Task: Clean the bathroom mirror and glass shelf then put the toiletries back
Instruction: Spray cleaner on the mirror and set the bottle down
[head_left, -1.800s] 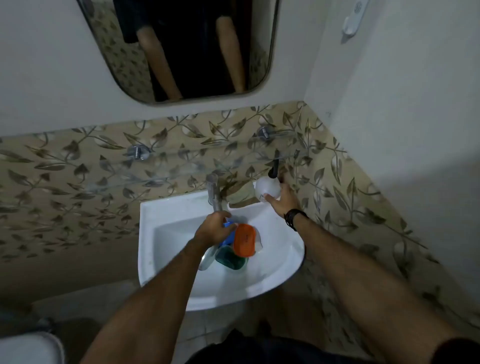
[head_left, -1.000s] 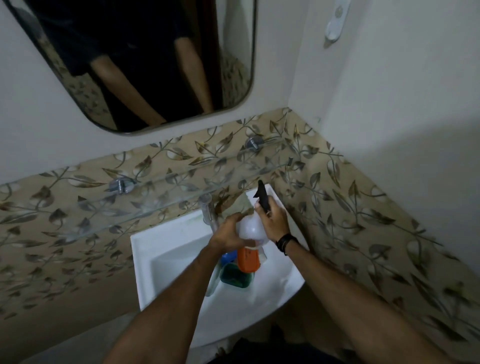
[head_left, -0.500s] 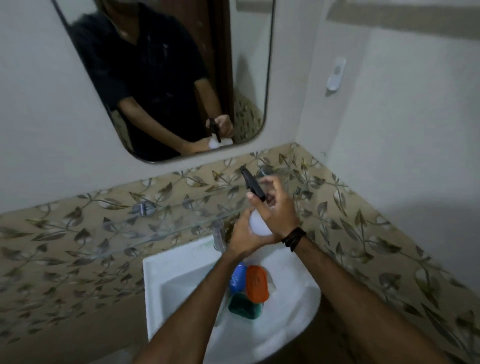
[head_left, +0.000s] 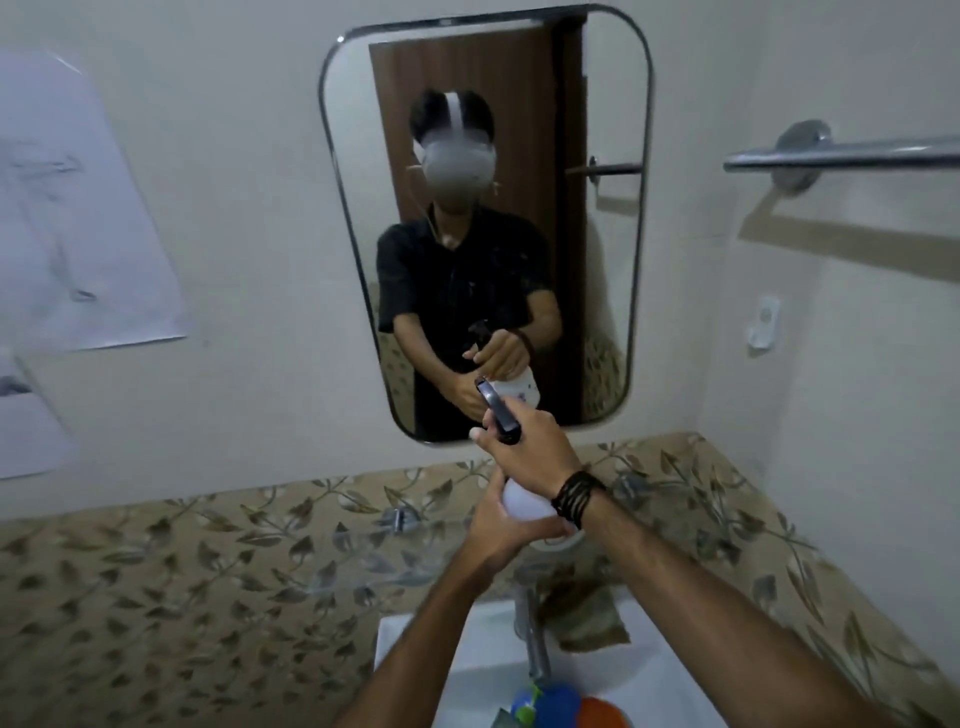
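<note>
Two hands now hold the spray bottle (head_left: 522, 506) up in front of the mirror (head_left: 483, 223). A moment ago the bottle was low, by the edge of the sink (head_left: 467, 670), and only one hand touched it. Now it is raised and its black nozzle points at the glass, so I think the cleaning spray comes next and the mirror is not wiped yet.

In the head view, the right hand (head_left: 532, 452) is closed around the black top of the bottle, with a finger out near the trigger. The left hand (head_left: 506, 525) is curled under the white body and holds it up. The glass shelf (head_left: 291, 566) sits bare above the tap (head_left: 535, 644). The toiletries (head_left: 558, 706), blue and orange, wait down in the sink. They are well apart from the shelf, so putting them back is not done.
</note>
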